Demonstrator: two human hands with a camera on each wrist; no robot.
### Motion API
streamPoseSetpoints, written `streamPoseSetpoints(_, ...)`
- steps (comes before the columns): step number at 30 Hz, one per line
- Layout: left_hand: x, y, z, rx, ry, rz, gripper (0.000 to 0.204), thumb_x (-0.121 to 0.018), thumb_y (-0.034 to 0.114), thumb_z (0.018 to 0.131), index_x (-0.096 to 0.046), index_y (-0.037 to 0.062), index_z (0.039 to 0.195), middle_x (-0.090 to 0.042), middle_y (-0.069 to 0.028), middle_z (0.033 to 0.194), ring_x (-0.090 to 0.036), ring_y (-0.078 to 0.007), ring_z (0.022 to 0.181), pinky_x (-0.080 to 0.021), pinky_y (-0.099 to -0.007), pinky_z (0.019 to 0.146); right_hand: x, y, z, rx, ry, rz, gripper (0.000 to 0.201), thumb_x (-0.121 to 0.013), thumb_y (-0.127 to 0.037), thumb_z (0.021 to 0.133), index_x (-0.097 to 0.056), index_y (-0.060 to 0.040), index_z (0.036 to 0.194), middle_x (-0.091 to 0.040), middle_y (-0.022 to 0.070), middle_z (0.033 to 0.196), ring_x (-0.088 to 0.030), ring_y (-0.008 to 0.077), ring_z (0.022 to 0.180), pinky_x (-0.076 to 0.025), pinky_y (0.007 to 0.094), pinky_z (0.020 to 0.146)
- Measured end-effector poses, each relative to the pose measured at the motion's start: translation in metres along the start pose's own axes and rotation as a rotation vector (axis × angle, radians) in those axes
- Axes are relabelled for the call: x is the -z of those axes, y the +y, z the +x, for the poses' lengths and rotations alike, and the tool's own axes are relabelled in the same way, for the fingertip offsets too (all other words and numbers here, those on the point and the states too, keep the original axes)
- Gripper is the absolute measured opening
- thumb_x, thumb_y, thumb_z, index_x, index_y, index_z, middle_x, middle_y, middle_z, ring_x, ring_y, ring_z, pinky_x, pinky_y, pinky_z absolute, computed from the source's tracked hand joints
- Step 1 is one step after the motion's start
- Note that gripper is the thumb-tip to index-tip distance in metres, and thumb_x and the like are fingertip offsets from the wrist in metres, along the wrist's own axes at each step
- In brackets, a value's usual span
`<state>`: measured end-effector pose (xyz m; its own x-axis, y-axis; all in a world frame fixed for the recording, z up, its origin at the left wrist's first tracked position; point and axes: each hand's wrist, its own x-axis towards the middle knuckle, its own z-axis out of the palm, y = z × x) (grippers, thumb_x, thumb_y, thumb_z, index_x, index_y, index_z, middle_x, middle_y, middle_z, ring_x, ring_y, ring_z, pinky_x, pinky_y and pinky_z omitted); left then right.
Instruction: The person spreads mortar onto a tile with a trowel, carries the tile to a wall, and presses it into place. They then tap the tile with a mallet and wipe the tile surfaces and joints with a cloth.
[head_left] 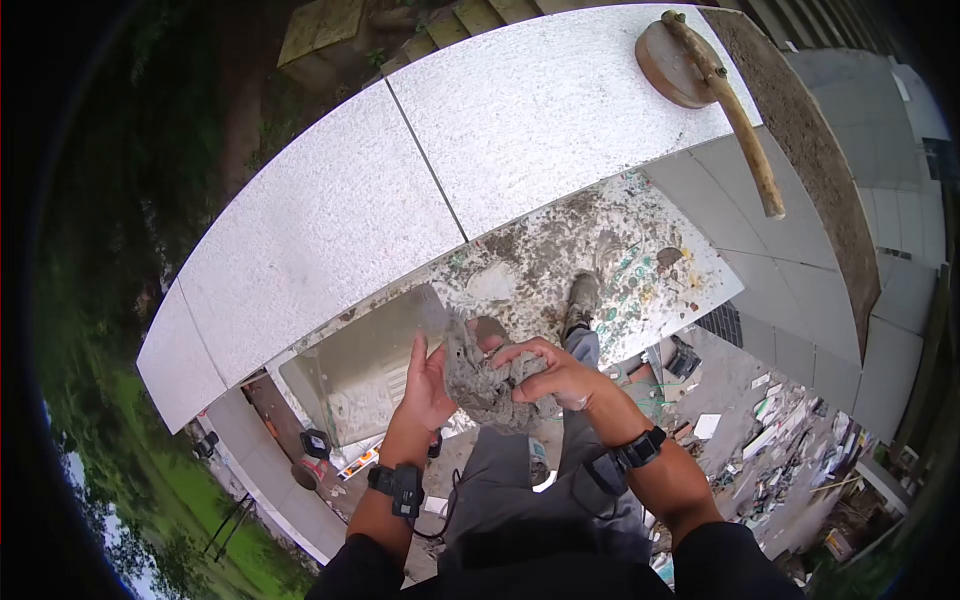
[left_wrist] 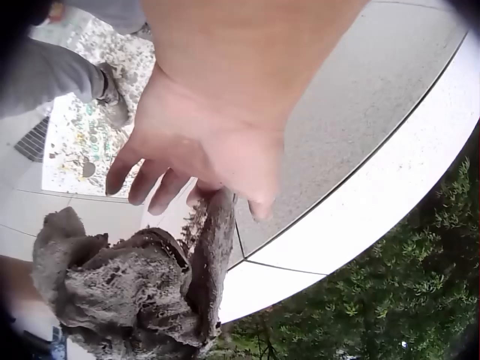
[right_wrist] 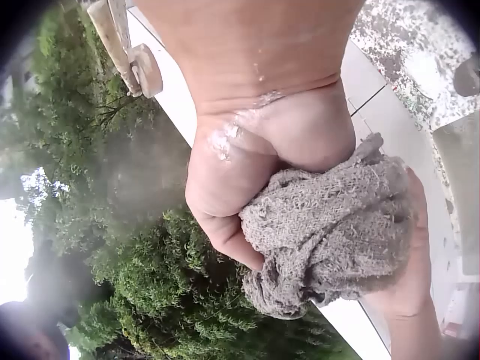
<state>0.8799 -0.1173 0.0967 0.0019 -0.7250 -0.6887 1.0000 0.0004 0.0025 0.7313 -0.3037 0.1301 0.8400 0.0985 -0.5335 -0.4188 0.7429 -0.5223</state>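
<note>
A grey, damp-looking cloth rag (head_left: 490,375) is bunched up between both hands above the person's legs. The right hand (head_left: 560,375) grips it, thumb and fingers sunk into the folds; in the right wrist view white smears mark that hand (right_wrist: 247,157). Beside the rag, the left hand (head_left: 428,390) is held up with its fingers extended. Seen from the left wrist, a long fold of the rag (left_wrist: 127,292) reaches the fingertips of the left hand (left_wrist: 195,150), and the palm shows bare.
Pale tiles (head_left: 330,220) top a curved ledge ahead. A round brown block with a wooden stick (head_left: 730,95) lies on its far right. Below are a glassy grey panel (head_left: 370,350), a splattered white board (head_left: 640,270) under a shoe (head_left: 582,298), and scattered rubble (head_left: 760,440) at right.
</note>
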Motion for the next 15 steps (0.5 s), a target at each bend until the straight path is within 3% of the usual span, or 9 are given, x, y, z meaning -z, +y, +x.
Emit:
streamPoseSetpoints(3,-0.013,-0.009,0.005,-0.097,-0.015,0.080,0.058,-0.040,0.049,0.105,-0.046,0.0094,0.146,-0.057,-0.0156,0.139,-0.053,-0.0322,0.129,-0.037,-0.0518,0.112,0.024,0.020,-0.011,0.084,0.144,0.220,0.059,-0.074,-0.005,0.079,-0.055,-0.0028,0.135,-0.060,0.0094,0.133,-0.062,0.0178,0.112,-0.050,0.0330,0.094)
streamPoseSetpoints(4,-0.019,-0.013,0.006,-0.221,-0.005,0.093,0.053,-0.045,0.040,0.105,-0.045,0.0080,0.147,-0.056,-0.0174,0.139,-0.052,-0.0337,0.131,-0.036,-0.0512,0.113,0.025,0.025,-0.023,0.093,0.209,0.487,0.062,-0.073,-0.022,0.088,-0.049,-0.0040,0.142,-0.057,0.0108,0.139,-0.058,0.0234,0.123,-0.046,0.0411,0.105)
streamPoseSetpoints(5,-0.029,-0.020,0.010,-0.185,-0.033,0.105,0.053,-0.045,0.040,0.105,-0.045,0.0080,0.147,-0.056,-0.0174,0.139,-0.052,-0.0337,0.131,-0.036,-0.0512,0.113,0.029,0.032,-0.030,0.126,0.243,0.488,0.062,-0.073,-0.022,0.088,-0.049,-0.0040,0.142,-0.057,0.0108,0.139,-0.058,0.0234,0.123,-0.046,0.0411,0.105)
streamPoseSetpoints(7,-0.042,-0.033,0.011,-0.429,-0.042,0.779,0.052,-0.053,0.031,0.102,-0.045,0.0041,0.146,-0.055,-0.0180,0.141,-0.050,-0.0353,0.134,-0.036,-0.0510,0.114,0.035,0.053,-0.034,0.074,0.378,0.901,0.053,-0.060,-0.038,0.098,-0.050,-0.0081,0.141,-0.057,0.0104,0.139,-0.058,0.0278,0.125,-0.043,0.0470,0.109)
streamPoseSetpoints(8,-0.041,-0.042,0.015,-0.504,-0.069,1.250,0.056,-0.063,0.026,0.096,-0.046,0.0002,0.143,-0.053,-0.0208,0.142,-0.049,-0.0394,0.134,-0.036,-0.0495,0.114,0.029,0.061,-0.031,0.089,0.411,0.836,0.059,-0.053,-0.051,0.099,-0.050,-0.0101,0.142,-0.055,0.0104,0.143,-0.054,0.0287,0.129,-0.039,0.0484,0.112)
streamPoseSetpoints(9,-0.054,-0.053,0.015,-0.494,-0.088,1.260,0.056,-0.063,0.026,0.096,-0.046,0.0002,0.143,-0.053,-0.0208,0.142,-0.049,-0.0394,0.134,-0.036,-0.0495,0.114,0.021,0.054,-0.031,0.108,0.419,0.845,0.059,-0.053,-0.051,0.099,-0.050,-0.0101,0.142,-0.055,0.0104,0.143,-0.054,0.0287,0.129,-0.039,0.0484,0.112)
streamPoseSetpoints(11,-0.083,-0.076,0.013,-0.585,-0.193,2.173,0.058,-0.070,0.023,0.089,-0.051,-0.0017,0.138,-0.053,-0.0237,0.141,-0.051,-0.0422,0.131,-0.038,-0.0470,0.112,0.011,0.041,-0.034,-0.097,0.569,0.994,0.058,-0.054,-0.051,0.099,-0.050,-0.0117,0.142,-0.055,0.0095,0.143,-0.052,0.0279,0.132,-0.037,0.0492,0.113)
streamPoseSetpoints(12,-0.088,-0.077,0.012,-0.585,-0.214,2.185,0.058,-0.070,0.023,0.089,-0.051,-0.0017,0.138,-0.053,-0.0237,0.141,-0.051,-0.0422,0.131,-0.038,-0.0470,0.112,0.039,0.091,-0.022,0.086,0.310,1.072,0.055,-0.056,-0.046,0.099,-0.050,-0.0127,0.142,-0.055,0.0103,0.142,-0.052,0.0287,0.131,-0.039,0.0485,0.112)
streamPoseSetpoints(15,-0.106,-0.075,0.013,-0.621,-0.228,2.036,0.059,-0.071,0.019,0.085,-0.053,-0.0007,0.137,-0.054,-0.0227,0.140,-0.052,-0.0383,0.131,-0.039,-0.0443,0.111,0.050,0.069,-0.024,0.234,0.328,0.949,0.050,-0.059,-0.038,0.099,-0.051,-0.0134,0.141,-0.056,0.0118,0.140,-0.054,0.0297,0.129,-0.043,0.0479,0.110)
